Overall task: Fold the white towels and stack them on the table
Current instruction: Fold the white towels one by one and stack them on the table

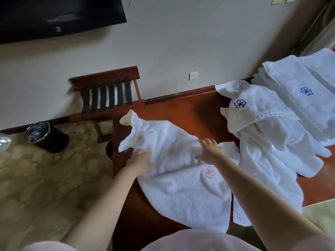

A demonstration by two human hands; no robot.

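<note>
A white towel [174, 171] with a pink embroidered emblem lies loosely spread over the left end of the wooden table [190, 113]. One rumpled corner reaches toward the table's far left corner, and the near edge droops over the table's near side. The left hand [140, 161] rests on the towel right at the table's left edge, fingers bent down into the cloth (whether they pinch a fold or merely press cannot be told). The right hand [210, 150] lies palm down on the towel toward the table's middle, fingers straight and slightly spread.

Right of the table's middle sprawls a heap of unfolded towels [262, 127] with a purple emblem, its edge touching the first towel. At the table's far right end sits a stack of folded towels [299, 91], purple emblem up.

Off the table's left end, a slatted luggage rack [107, 91] stands against the wall and a black waste bin [46, 136] sits on the patterned floor. A dark television [59, 15] hangs on the wall above them.
</note>
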